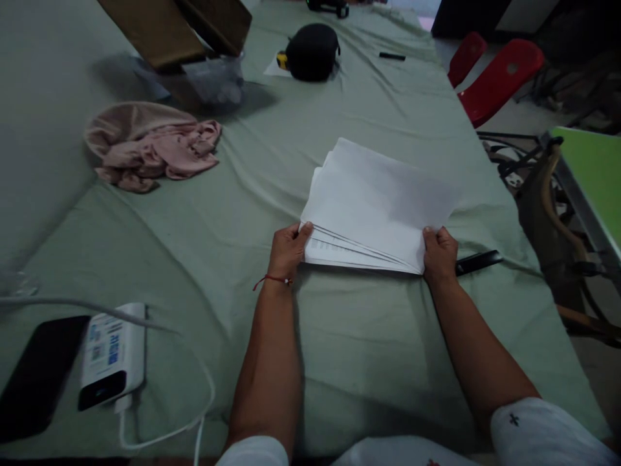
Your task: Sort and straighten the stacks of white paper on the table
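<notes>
L hand (287,249) & R hand (439,254) fingers curled

Surface (369,362), green cloth: open run from 6 o'clock up to the paper stack (378,207) at centre.
Obstacles: black pen (478,261) at 3 o'clock, just beside the right hand (439,254); power bank (112,353), cable (194,362) and phone (39,375) at 8 o'clock; pink cloth heap (150,152) at 10 o'clock; cardboard box (179,29) at 11; black pouch (310,52) at 12.
Clear lane between heap and stack.
</notes>
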### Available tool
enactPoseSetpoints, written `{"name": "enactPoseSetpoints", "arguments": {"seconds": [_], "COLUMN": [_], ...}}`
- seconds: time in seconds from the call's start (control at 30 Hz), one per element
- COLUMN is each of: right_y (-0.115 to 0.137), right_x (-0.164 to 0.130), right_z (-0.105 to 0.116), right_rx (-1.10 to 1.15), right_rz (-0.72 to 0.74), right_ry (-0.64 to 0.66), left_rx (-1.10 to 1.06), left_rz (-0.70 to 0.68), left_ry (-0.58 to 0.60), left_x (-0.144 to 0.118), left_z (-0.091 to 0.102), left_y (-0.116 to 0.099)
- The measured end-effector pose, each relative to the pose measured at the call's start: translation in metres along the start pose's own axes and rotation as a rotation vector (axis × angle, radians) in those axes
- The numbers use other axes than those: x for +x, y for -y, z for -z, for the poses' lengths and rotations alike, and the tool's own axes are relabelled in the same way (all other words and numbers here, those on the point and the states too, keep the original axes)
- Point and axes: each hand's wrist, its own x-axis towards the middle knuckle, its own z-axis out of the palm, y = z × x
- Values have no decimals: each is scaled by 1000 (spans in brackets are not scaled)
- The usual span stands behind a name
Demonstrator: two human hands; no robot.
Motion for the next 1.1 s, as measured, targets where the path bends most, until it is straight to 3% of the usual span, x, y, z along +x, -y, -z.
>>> {"name": "enactPoseSetpoints", "arguments": {"seconds": [0.23,0.5,0.7,1.1], "right_y": [-6,-5,1,-1], "right_x": [1,-1,-4,-1], "right_z": [3,7,6,5], "right_rx": [46,32,-23,-15], "right_rz": [-5,-37,-23,-2], "right_ry": [29,189,192,155], "left_rx": [-67,-111,-47,-39], "left_rz": [-52,-70,-69,-25], "left_ry": [-48,-49,-137,-119], "left_x": [0,3,6,4], "left_z": [0,1,2,0], "left_y": [1,1,4,1]}}
